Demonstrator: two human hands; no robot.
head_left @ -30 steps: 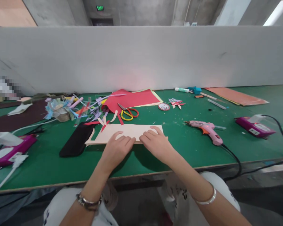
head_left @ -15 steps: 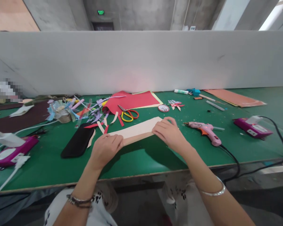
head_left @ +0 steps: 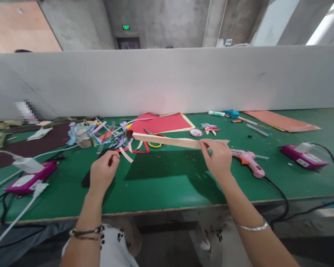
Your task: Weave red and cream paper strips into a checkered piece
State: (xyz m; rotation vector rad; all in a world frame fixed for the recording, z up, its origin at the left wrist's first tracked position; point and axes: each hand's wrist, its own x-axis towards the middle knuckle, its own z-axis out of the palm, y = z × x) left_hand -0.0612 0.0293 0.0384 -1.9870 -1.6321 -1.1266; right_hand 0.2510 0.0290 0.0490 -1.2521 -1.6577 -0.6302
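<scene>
A folded strip of cream paper (head_left: 167,140) hangs above the green table, edge toward me. My right hand (head_left: 217,155) pinches it near its right end, between thumb and fingers. Apart from the paper, my left hand (head_left: 102,170) is curled closed over the black phone-like slab (head_left: 86,180), with nothing visible in its fingers. Behind the strip lie yellow-and-red-handled scissors (head_left: 155,145), partly covered by it. Red and cream paper scraps (head_left: 126,155) are scattered between the strip and my left hand.
A pink glue gun (head_left: 249,160) lies right of my right hand, its nozzle hidden. Red paper sheets (head_left: 158,123) lie at the back. Purple power strips (head_left: 303,157) with cables stand on both sides. A grey partition (head_left: 167,81) borders the far edge.
My left hand has let go of the paper and moved left. The paper, now a narrow folded strip, has risen in my right hand and turned edge-on. The view has shifted slightly.
</scene>
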